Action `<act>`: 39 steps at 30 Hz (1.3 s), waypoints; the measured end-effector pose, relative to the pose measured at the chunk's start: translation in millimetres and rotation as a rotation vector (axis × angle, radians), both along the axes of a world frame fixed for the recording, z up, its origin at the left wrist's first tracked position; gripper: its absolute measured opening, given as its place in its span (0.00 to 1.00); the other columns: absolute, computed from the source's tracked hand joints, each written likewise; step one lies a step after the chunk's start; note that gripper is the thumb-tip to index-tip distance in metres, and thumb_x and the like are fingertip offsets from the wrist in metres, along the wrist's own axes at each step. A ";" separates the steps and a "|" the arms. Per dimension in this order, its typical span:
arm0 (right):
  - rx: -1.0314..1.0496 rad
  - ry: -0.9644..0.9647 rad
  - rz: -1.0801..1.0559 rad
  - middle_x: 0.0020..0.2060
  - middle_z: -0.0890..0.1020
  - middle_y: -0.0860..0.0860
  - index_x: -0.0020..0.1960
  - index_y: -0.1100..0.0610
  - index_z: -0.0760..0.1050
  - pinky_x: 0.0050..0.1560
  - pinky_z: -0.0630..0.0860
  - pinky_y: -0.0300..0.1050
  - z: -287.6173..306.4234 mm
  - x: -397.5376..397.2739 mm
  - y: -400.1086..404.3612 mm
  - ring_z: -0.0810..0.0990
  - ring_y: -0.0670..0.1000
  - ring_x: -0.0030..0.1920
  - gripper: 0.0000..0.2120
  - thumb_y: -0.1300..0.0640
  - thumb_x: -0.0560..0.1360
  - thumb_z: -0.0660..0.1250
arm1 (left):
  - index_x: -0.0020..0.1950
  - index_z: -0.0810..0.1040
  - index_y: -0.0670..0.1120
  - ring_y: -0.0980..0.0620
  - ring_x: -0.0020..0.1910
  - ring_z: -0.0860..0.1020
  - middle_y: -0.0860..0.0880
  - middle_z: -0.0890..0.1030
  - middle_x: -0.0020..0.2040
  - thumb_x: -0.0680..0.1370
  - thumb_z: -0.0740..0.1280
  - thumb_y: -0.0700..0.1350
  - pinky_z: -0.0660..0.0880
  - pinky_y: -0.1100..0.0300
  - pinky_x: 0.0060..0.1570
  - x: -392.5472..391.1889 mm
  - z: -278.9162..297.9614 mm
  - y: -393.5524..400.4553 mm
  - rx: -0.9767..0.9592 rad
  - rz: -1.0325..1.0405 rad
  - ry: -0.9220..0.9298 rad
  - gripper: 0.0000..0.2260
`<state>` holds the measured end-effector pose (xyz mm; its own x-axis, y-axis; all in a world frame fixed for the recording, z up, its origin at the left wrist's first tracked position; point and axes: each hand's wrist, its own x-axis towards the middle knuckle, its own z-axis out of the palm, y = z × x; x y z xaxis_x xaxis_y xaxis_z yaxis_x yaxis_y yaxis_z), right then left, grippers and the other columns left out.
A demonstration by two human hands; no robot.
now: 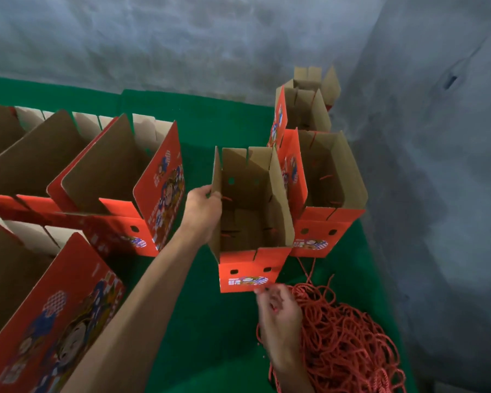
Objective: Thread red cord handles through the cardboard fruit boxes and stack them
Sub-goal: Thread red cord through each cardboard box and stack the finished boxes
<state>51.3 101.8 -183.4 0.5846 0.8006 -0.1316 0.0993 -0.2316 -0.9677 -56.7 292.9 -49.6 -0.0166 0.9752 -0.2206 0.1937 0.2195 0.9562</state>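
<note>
An open red cardboard fruit box (250, 268) stands upright in the middle of the green surface, flaps up, brown inside. My left hand (203, 208) grips its left flap at the edge. Short bits of red cord show inside the box at its walls. My right hand (278, 310) is blurred just below the box's front face, fingers curled over the heap of red cords (346, 341) at the lower right. Whether it holds a cord I cannot tell.
Several open boxes (119, 177) stand in rows on the left. Two more boxes (329, 182) with cords in them stand right behind the middle box, against a grey wall. The green cloth (204, 321) covers the work surface.
</note>
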 end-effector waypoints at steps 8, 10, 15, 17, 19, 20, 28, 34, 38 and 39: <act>-0.016 -0.195 0.116 0.35 0.83 0.45 0.42 0.51 0.78 0.40 0.72 0.41 14.3 4.1 97.5 0.79 0.41 0.35 0.06 0.55 0.76 0.73 | 0.68 0.78 0.48 0.63 0.59 0.80 0.54 0.83 0.60 0.85 0.61 0.44 0.76 0.67 0.59 -18.4 -6.8 -1.4 0.179 -0.360 -0.034 0.13; -0.017 -0.177 0.051 0.34 0.81 0.50 0.40 0.55 0.76 0.42 0.71 0.46 20.6 12.1 122.7 0.77 0.50 0.36 0.09 0.56 0.77 0.73 | 0.71 0.76 0.44 0.65 0.64 0.77 0.55 0.81 0.64 0.85 0.62 0.42 0.71 0.69 0.65 -30.7 -9.1 -2.7 0.274 -0.403 0.066 0.15; 0.010 -0.173 0.290 0.58 0.80 0.48 0.43 0.62 0.73 0.66 0.68 0.46 35.0 4.8 161.1 0.74 0.48 0.63 0.07 0.63 0.78 0.69 | 0.71 0.76 0.45 0.54 0.70 0.74 0.49 0.78 0.69 0.82 0.65 0.43 0.67 0.62 0.71 -68.8 -6.7 -4.9 0.511 -0.288 0.378 0.17; 0.024 -0.209 0.343 0.58 0.79 0.53 0.41 0.63 0.72 0.70 0.68 0.53 32.7 -7.2 165.0 0.75 0.53 0.63 0.08 0.64 0.78 0.69 | 0.70 0.76 0.43 0.49 0.71 0.73 0.46 0.77 0.69 0.81 0.67 0.41 0.66 0.53 0.74 -84.9 -3.1 -2.7 0.642 -0.155 0.502 0.17; 0.044 -0.194 0.318 0.49 0.77 0.57 0.41 0.65 0.71 0.63 0.70 0.56 31.3 -18.7 166.2 0.76 0.58 0.55 0.09 0.64 0.77 0.69 | 0.73 0.72 0.42 0.45 0.75 0.67 0.44 0.73 0.73 0.80 0.68 0.44 0.58 0.46 0.79 -100.2 -4.3 4.0 0.664 -0.024 0.724 0.22; 0.042 -0.171 0.301 0.47 0.77 0.57 0.41 0.66 0.71 0.60 0.70 0.53 30.4 -23.8 166.1 0.76 0.58 0.52 0.09 0.64 0.77 0.70 | 0.75 0.68 0.42 0.44 0.77 0.65 0.43 0.70 0.75 0.80 0.68 0.47 0.52 0.46 0.80 -107.4 -5.8 8.5 0.603 0.015 0.844 0.26; -0.009 0.035 0.239 0.43 0.85 0.54 0.44 0.59 0.77 0.48 0.75 0.44 30.6 -38.4 147.4 0.84 0.52 0.50 0.06 0.60 0.76 0.72 | 0.55 0.77 0.43 0.43 0.48 0.82 0.44 0.86 0.47 0.81 0.64 0.43 0.70 0.50 0.66 -104.6 -2.5 31.6 0.384 0.008 0.992 0.05; 0.081 0.071 0.265 0.46 0.86 0.49 0.56 0.52 0.79 0.52 0.81 0.42 37.4 -10.2 127.0 0.86 0.48 0.49 0.08 0.60 0.78 0.73 | 0.45 0.72 0.46 0.42 0.40 0.80 0.48 0.79 0.41 0.80 0.61 0.46 0.71 0.55 0.34 -57.8 21.7 -22.0 0.391 -0.072 0.974 0.06; 0.131 0.118 0.309 0.48 0.88 0.50 0.58 0.54 0.83 0.50 0.84 0.44 39.5 11.1 107.4 0.87 0.51 0.49 0.08 0.58 0.79 0.73 | 0.46 0.69 0.49 0.49 0.40 0.76 0.51 0.74 0.43 0.79 0.63 0.48 0.69 0.58 0.35 -38.9 25.6 -70.6 0.220 -0.278 0.933 0.05; 0.124 0.180 0.289 0.45 0.88 0.52 0.55 0.56 0.84 0.49 0.84 0.46 38.4 12.3 104.2 0.88 0.53 0.47 0.06 0.62 0.79 0.73 | 0.45 0.67 0.50 0.52 0.39 0.74 0.52 0.72 0.42 0.79 0.63 0.50 0.68 0.60 0.34 -38.0 26.4 -80.5 0.174 -0.349 0.935 0.07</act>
<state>63.5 206.0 -145.0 0.3077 0.9458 -0.1036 -0.0310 -0.0988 -0.9946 -94.7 212.5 -23.2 0.1819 0.9760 -0.1196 0.9080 -0.1201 0.4013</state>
